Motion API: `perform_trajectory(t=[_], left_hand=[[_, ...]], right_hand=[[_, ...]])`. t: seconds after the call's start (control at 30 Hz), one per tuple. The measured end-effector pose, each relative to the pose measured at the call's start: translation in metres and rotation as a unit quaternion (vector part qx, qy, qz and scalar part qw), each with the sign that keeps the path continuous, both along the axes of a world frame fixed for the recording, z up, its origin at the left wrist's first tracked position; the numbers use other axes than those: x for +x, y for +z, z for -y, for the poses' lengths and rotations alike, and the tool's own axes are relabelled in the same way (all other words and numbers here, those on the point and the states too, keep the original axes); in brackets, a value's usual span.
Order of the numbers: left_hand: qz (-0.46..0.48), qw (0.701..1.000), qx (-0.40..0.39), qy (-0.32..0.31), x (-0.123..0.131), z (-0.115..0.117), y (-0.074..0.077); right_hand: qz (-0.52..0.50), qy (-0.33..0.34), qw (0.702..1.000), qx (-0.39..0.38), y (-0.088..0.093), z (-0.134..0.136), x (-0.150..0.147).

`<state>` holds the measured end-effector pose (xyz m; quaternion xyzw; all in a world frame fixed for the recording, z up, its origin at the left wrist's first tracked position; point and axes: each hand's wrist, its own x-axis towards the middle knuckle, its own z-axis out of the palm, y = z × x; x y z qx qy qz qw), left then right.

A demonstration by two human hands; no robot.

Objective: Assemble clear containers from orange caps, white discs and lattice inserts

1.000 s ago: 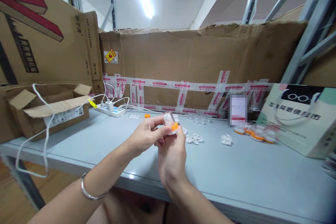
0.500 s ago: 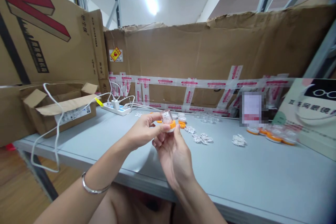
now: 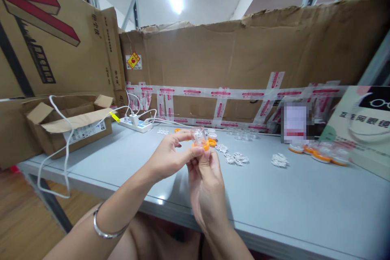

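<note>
A small clear plastic cup with an orange ring (image 3: 199, 135) is held up above the table by both hands. My left hand (image 3: 167, 155) grips it from the left, fingers at the clear wall and thumb low at the orange ring. From below, my right hand (image 3: 208, 180) pinches its base, thumb and fingertips close to the left thumb. White pieces show blurred inside the clear wall. Just behind on the table lie an orange ring (image 3: 212, 143) and a white round part (image 3: 212, 135). Small flat white plastic pieces (image 3: 237, 159) lie to the right of the hands.
Another pile of white pieces (image 3: 279, 160) lies further right, near several orange-ringed clear cups (image 3: 323, 155). Clear cups (image 3: 243, 134) stand at the back. On the left are an open cardboard box (image 3: 76, 130) and a power strip (image 3: 138, 126) with loose white cables. Tall cardboard (image 3: 195, 57) walls the back.
The cup has moved slightly right and turned, showing more of its orange ring. My right hand has shifted right, its thumb drawing in closer to the left thumb. The view has shifted slightly.
</note>
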<state>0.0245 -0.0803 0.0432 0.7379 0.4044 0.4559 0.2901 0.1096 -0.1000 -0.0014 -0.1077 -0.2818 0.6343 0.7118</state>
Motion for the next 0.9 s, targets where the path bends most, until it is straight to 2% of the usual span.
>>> perform_trajectory(t=[0.27, 0.43, 0.63, 0.9], left_hand=[[0.012, 1.000, -0.002, -0.005, 0.0012, 0.0026, 0.0017], [0.025, 0.999, -0.037, -0.024, -0.0047, -0.0012, 0.0020], [0.049, 0.990, -0.096, -0.092, -0.0062, -0.0019, 0.0051], [0.046, 0.991, -0.108, -0.068, -0.0022, 0.0014, 0.0060]], right_hand=[[-0.001, -0.023, 0.999, 0.024, -0.0016, 0.0023, -0.0028], [-0.012, 0.012, 1.000, 0.024, -0.0020, 0.0007, 0.0006], [-0.006, 0.078, 0.997, -0.022, -0.0004, -0.0001, 0.0056], [-0.049, 0.077, 0.995, -0.048, 0.0022, -0.0026, 0.0004]])
